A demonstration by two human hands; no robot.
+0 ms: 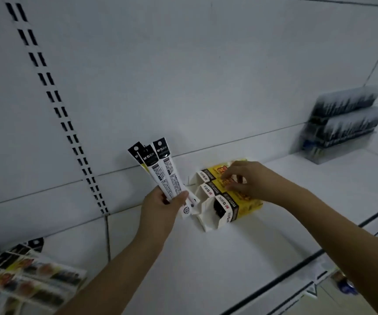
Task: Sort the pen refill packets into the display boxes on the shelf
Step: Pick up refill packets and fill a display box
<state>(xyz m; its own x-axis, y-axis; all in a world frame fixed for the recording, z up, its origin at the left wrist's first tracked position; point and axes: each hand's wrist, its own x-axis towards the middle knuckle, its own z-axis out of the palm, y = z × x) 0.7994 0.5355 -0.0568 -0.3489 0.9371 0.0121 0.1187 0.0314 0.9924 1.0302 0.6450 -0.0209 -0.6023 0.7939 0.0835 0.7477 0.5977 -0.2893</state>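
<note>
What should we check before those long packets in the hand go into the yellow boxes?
1. Packets held firmly: the left hand grips three pen refill packets, fanned upright. Ok.
2. Boxes steadied: the right hand rests its fingers on the yellow display boxes. Ok.
3. Box openings face the packets. Ok.
4. Room inside: the nearest box shows dark contents; the others cannot tell.
5. Packets match the boxes: print too blurred. Cannot tell.
6. Boxes sit flat on the shelf. Ok.
</note>
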